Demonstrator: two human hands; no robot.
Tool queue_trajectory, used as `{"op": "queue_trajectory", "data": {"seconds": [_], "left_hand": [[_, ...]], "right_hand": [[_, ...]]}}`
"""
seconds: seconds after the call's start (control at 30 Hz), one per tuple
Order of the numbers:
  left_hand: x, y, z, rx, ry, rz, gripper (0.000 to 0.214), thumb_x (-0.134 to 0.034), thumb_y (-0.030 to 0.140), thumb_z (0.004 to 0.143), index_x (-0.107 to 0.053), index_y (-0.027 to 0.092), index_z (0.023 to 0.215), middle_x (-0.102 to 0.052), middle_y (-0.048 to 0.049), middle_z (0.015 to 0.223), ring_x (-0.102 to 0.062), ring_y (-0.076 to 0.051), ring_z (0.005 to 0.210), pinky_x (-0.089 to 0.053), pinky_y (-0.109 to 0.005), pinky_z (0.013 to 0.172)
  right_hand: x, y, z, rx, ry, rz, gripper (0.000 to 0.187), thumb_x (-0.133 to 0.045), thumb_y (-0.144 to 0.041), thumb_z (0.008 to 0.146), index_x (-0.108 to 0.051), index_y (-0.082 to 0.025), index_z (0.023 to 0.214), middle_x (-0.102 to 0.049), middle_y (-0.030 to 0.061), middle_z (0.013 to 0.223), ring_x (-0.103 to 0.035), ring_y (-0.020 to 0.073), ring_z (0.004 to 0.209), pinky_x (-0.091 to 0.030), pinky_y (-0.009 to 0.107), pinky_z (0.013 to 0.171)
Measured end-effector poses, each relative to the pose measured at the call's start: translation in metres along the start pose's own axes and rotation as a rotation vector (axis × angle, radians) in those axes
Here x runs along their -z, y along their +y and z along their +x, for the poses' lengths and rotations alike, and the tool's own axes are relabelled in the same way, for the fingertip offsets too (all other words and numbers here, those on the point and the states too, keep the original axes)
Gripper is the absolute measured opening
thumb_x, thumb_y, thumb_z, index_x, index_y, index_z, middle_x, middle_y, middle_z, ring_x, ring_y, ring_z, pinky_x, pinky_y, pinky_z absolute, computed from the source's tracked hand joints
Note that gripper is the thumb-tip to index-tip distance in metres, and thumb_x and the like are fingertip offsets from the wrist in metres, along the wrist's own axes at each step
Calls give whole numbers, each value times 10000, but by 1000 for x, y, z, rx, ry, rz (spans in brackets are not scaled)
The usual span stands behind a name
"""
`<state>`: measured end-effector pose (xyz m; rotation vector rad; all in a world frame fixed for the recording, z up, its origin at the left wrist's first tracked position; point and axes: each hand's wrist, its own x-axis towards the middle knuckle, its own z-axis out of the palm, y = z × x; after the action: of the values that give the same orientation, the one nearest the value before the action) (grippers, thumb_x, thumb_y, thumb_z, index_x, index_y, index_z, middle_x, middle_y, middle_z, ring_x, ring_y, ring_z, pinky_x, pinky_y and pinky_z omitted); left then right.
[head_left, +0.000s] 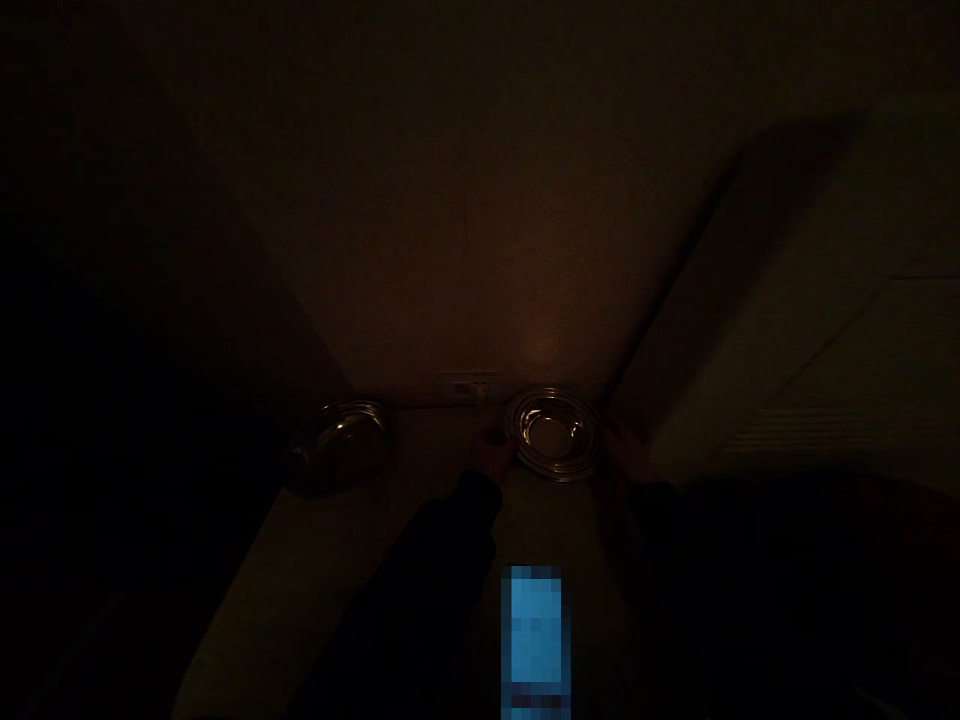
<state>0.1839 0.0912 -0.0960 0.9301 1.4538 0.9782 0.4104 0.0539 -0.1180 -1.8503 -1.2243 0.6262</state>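
Observation:
In the dim light, a shiny metal bowl [550, 436] with a wide ringed rim is at the far end of the pale surface, close to the wall. Several concentric rims show, but I cannot tell whether it is one bowl or a nested stack. My left hand [493, 453] grips its left edge, fingers closed and mostly in shadow. At the right edge, my right hand [628, 452] holds the rim from the side. Another metal bowl [345, 440] lies farther left, apart from both hands; darkness hides much of it.
Behind the bowls rises a wall with a socket plate [471, 385] low on it. A pale panelled unit with slats [817, 428] stands on the right. A blurred, lit blue screen [535, 630] shows at the bottom. The pale tabletop [259, 590] ends in darkness at left.

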Motion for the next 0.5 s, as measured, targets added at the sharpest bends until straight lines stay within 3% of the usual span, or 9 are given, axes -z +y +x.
{"op": "queue_trajectory", "data": {"seconds": [0.13,0.27,0.4,0.5], "left_hand": [[0,6,-5,26,-10,-3,394,-869,192,492,-670,101,819,-716,-160,955,-662,-277,970,-529,-391,861],[12,7,-10,49,-19,-44,432,-843,247,561,-651,96,917,-704,-161,959,-679,-227,845,-569,-329,690],[44,8,-21,33,-6,-88,289,-723,235,714,-618,99,947,-688,-134,935,-647,-133,693,-536,-244,572],[78,12,-36,-2,-11,-98,243,-718,255,686,-635,109,861,-688,-90,843,-628,-118,646,-510,-230,559]], "right_hand": [[3,1,-3,21,37,-2,513,-419,-365,811,-592,-157,1247,-624,112,1253,-536,279,1208,-404,446,1041],[7,1,-17,68,107,-10,488,-415,-395,827,-599,-183,1227,-646,105,1215,-572,267,1156,-427,439,1015],[12,-4,-39,110,202,-18,509,-400,-435,847,-578,-157,1235,-624,148,1231,-564,285,1151,-423,475,998],[18,-14,-55,168,325,-50,516,-408,-450,842,-588,-128,1203,-615,180,1225,-568,298,1130,-438,495,969]]}}
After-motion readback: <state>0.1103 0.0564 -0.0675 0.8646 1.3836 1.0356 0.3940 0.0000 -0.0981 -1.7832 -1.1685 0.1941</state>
